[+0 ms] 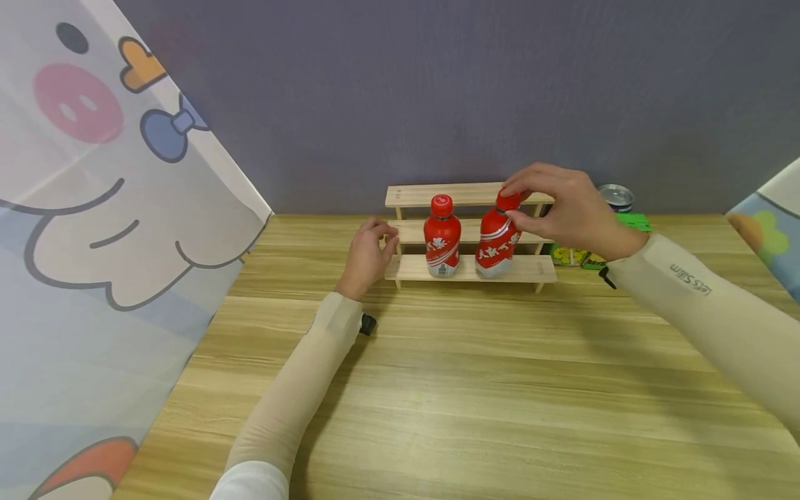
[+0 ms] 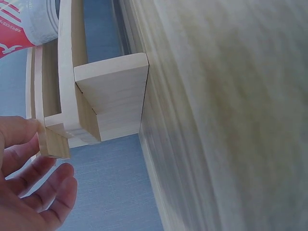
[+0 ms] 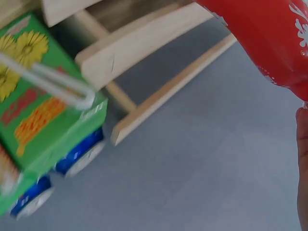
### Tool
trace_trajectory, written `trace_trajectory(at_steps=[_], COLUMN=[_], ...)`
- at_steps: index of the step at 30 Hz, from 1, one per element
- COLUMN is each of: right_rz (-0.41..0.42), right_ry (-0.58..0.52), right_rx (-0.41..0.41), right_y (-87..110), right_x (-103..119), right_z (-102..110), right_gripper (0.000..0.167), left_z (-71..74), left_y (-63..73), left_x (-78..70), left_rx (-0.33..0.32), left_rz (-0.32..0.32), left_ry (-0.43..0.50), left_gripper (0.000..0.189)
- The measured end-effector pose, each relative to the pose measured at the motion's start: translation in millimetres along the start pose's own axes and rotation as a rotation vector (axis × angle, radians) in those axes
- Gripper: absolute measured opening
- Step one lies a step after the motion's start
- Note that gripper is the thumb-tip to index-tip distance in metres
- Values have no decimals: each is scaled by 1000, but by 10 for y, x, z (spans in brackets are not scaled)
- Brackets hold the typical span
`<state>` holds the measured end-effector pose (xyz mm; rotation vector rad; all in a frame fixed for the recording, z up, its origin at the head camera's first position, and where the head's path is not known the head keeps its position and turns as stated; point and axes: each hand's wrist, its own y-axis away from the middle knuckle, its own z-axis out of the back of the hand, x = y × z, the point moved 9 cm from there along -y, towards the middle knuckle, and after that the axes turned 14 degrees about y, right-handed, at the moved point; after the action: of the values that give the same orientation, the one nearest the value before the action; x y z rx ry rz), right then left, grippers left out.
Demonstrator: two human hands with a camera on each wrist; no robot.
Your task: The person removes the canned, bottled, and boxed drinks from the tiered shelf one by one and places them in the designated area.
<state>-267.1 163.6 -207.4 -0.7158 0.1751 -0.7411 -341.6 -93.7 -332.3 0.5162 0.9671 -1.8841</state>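
A three-tier wooden step rack (image 1: 470, 267) stands on the table against the back wall. My left hand (image 1: 369, 253) is at its left end, thumb and finger pinching the end of a plank (image 2: 52, 144). One red-capped drink bottle (image 1: 442, 239) stands upright on the front tier. My right hand (image 1: 565, 208) pinches the red cap of a second bottle (image 1: 496, 243), which leans a little, its white base over the front tier. In the right wrist view this bottle's red body (image 3: 262, 41) fills the top right corner; most of the hand is out of that view.
Right of the rack lie green drink cartons (image 1: 570, 255) with yellow flowers; one carton (image 3: 48, 91) has a straw on its side. Behind them are cans with blue sides (image 3: 82, 151). A grey wall (image 1: 437, 90) rises behind, and a cartoon-printed sheet (image 1: 125, 229) borders the left.
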Motion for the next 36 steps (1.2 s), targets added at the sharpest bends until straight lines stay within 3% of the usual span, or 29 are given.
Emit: trace_trajectory(at_steps=[16,23,26,30,36], right_rz=[-133,-178,-188,-188,-230], right_ry=[131,215,237,230,227], right_rx=[44,105,95,79,130], right_y=[475,684,744,777,864], right_x=[-315,-460,-530,-591,-670], right_z=[551,584,603,619,516], right_gripper=[39,40,39,38,39], left_z=[14,17,20,21,18], left_y=[-5,-9,-12,-17,-15], left_x=[20,29,28,27,27], left_rx=[8,3,2,0,3], left_rz=[-5,-4,-4,-5,0], left_ry=[-9,1,0,-1,-3], left_gripper=[19,18,18,17,17])
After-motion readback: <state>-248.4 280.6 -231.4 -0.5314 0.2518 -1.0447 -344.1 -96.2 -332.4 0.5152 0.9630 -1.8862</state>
